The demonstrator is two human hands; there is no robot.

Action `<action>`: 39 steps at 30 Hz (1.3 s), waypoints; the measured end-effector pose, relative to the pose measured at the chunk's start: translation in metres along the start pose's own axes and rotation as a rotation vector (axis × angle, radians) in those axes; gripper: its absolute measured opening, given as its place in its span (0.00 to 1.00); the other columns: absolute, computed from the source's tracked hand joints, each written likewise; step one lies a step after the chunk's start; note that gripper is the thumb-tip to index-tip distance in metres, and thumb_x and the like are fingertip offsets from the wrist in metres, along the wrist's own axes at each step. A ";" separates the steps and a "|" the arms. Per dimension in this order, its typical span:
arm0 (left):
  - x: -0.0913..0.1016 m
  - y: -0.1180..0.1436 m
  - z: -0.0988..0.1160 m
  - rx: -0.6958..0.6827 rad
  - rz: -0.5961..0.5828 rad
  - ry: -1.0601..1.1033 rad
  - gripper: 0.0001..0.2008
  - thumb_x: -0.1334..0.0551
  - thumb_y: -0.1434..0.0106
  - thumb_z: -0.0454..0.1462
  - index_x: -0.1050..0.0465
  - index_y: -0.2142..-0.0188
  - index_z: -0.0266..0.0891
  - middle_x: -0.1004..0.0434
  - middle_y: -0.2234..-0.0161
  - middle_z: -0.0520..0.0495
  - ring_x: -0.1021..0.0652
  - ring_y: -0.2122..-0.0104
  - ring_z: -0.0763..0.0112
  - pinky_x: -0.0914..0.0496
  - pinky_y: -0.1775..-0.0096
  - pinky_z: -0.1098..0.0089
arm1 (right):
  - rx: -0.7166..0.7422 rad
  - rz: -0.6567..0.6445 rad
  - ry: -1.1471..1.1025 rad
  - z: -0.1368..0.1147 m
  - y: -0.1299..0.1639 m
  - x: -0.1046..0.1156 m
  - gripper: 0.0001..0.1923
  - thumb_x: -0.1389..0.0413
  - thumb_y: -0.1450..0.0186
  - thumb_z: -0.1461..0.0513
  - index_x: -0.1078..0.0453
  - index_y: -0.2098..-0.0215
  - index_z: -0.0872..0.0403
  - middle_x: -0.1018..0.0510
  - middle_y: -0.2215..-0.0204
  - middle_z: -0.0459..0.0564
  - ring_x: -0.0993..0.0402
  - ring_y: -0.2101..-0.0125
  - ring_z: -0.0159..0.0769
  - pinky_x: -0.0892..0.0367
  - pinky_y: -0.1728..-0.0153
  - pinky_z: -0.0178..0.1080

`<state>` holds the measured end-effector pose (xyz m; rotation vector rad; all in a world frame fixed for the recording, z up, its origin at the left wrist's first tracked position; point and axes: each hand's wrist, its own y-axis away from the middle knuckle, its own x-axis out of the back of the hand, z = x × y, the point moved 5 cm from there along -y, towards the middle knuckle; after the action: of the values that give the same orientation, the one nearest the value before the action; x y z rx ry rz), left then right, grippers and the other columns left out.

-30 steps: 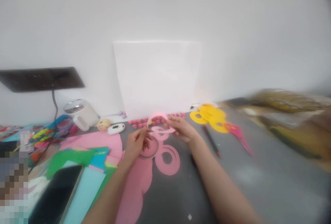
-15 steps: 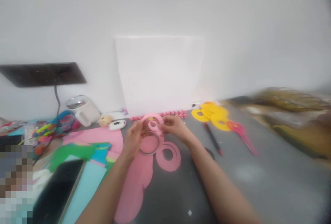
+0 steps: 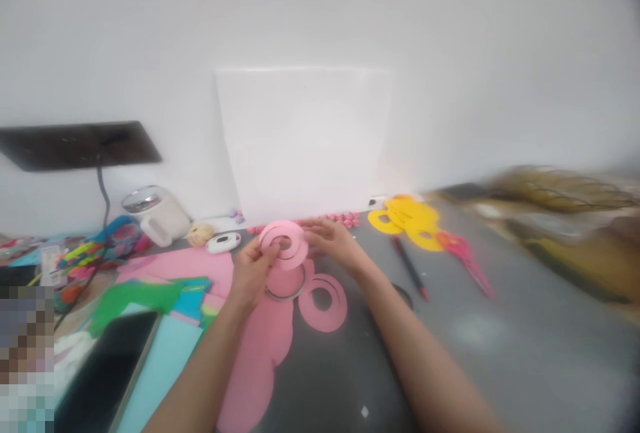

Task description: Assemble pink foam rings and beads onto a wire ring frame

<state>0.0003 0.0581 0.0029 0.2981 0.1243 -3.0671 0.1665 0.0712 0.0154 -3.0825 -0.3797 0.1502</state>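
Head view: both hands up over the grey table (image 3: 500, 346), sharing one pink paper ring (image 3: 285, 243). L hand (image 3: 251, 271) has its grip closed on the ring's lower-left edge; R hand (image 3: 331, 241) pinches the right edge. Ring sits in the air, w/ a tape roll (image 3: 285, 284) below it and a flat pink ring cutout (image 3: 324, 301) beside that. Yellow rings (image 3: 407, 221), pink scissors (image 3: 463, 256) and a pencil (image 3: 410, 268) lie further right.

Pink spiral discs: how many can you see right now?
2. One pink spiral disc is held up between the left hand and right hand; the other pink disc lies flat on the grey table. Others may be hidden.
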 end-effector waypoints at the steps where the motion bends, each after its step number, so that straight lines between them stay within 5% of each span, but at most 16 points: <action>1: 0.000 0.000 -0.001 0.005 -0.003 -0.020 0.16 0.32 0.52 0.42 0.24 0.66 0.34 0.21 0.66 0.42 0.24 0.62 0.62 0.30 0.60 0.65 | -0.014 -0.027 -0.026 0.000 0.000 -0.001 0.21 0.39 0.46 0.55 0.31 0.56 0.54 0.25 0.65 0.51 0.27 0.68 0.33 0.27 0.68 0.37; 7: -0.003 0.001 0.002 -0.052 0.002 -0.160 0.30 0.36 0.48 0.46 0.35 0.48 0.36 0.26 0.54 0.38 0.25 0.55 0.59 0.31 0.55 0.62 | -0.016 -0.085 -0.151 0.002 -0.001 -0.006 0.21 0.37 0.48 0.58 0.32 0.58 0.55 0.25 0.75 0.44 0.27 0.74 0.30 0.30 0.69 0.35; 11: -0.009 0.007 0.017 -0.399 -0.013 -0.467 0.36 0.35 0.52 0.51 0.36 0.46 0.39 0.35 0.45 0.36 0.31 0.48 0.53 0.36 0.50 0.57 | -0.030 -0.006 -0.154 0.004 -0.003 -0.001 0.19 0.37 0.49 0.59 0.31 0.59 0.55 0.23 0.73 0.47 0.26 0.72 0.31 0.30 0.67 0.36; 13: -0.016 0.013 0.021 -0.580 -0.060 -0.657 0.33 0.32 0.54 0.49 0.31 0.50 0.40 0.33 0.46 0.38 0.33 0.47 0.51 0.41 0.46 0.55 | -0.018 -0.008 -0.150 0.003 -0.003 -0.002 0.20 0.37 0.48 0.58 0.31 0.58 0.56 0.23 0.72 0.48 0.26 0.72 0.32 0.30 0.66 0.37; 16: -0.019 0.019 0.019 -0.684 -0.083 -0.746 0.15 0.38 0.45 0.42 0.25 0.58 0.42 0.24 0.54 0.42 0.29 0.50 0.55 0.42 0.46 0.55 | 0.012 -0.075 -0.169 0.002 -0.002 -0.006 0.21 0.38 0.47 0.56 0.30 0.56 0.55 0.22 0.70 0.49 0.25 0.69 0.33 0.30 0.63 0.38; 19: -0.009 0.018 0.016 -0.588 0.032 -0.610 0.11 0.42 0.41 0.38 0.22 0.62 0.44 0.21 0.58 0.45 0.25 0.55 0.58 0.36 0.49 0.57 | 0.019 -0.108 -0.194 0.001 -0.002 -0.008 0.20 0.40 0.46 0.53 0.28 0.57 0.55 0.21 0.67 0.50 0.25 0.66 0.35 0.30 0.60 0.41; 22: 0.003 0.010 0.011 -0.301 0.139 -0.319 0.10 0.38 0.45 0.40 0.21 0.65 0.41 0.20 0.62 0.45 0.23 0.59 0.58 0.32 0.54 0.59 | 0.039 -0.028 -0.160 -0.001 -0.001 -0.002 0.19 0.41 0.45 0.53 0.27 0.59 0.55 0.21 0.64 0.52 0.24 0.66 0.35 0.29 0.60 0.42; 27: -0.001 0.001 0.007 0.022 0.075 0.283 0.13 0.30 0.55 0.42 0.23 0.71 0.35 0.20 0.66 0.43 0.23 0.60 0.59 0.29 0.57 0.60 | 0.059 -0.020 -0.132 -0.006 0.002 0.000 0.22 0.37 0.48 0.58 0.29 0.56 0.54 0.25 0.55 0.54 0.28 0.55 0.40 0.32 0.54 0.43; 32: -0.009 0.004 0.006 0.095 -0.024 0.336 0.11 0.30 0.52 0.40 0.22 0.70 0.35 0.20 0.65 0.43 0.24 0.57 0.59 0.29 0.56 0.60 | 0.039 -0.146 -0.194 -0.003 0.001 -0.011 0.21 0.37 0.48 0.56 0.29 0.57 0.54 0.22 0.62 0.51 0.26 0.61 0.38 0.31 0.56 0.45; 39: -0.014 0.006 0.001 0.148 -0.134 0.331 0.13 0.31 0.50 0.38 0.22 0.65 0.34 0.21 0.60 0.41 0.26 0.53 0.56 0.31 0.53 0.59 | 0.040 -0.029 -0.173 -0.002 -0.001 -0.004 0.13 0.38 0.48 0.55 0.28 0.72 0.56 0.25 0.73 0.45 0.28 0.69 0.31 0.30 0.61 0.41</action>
<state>0.0140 0.0528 0.0064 0.8374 -0.0730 -3.1344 0.1628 0.0708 0.0173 -3.0320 -0.4219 0.4204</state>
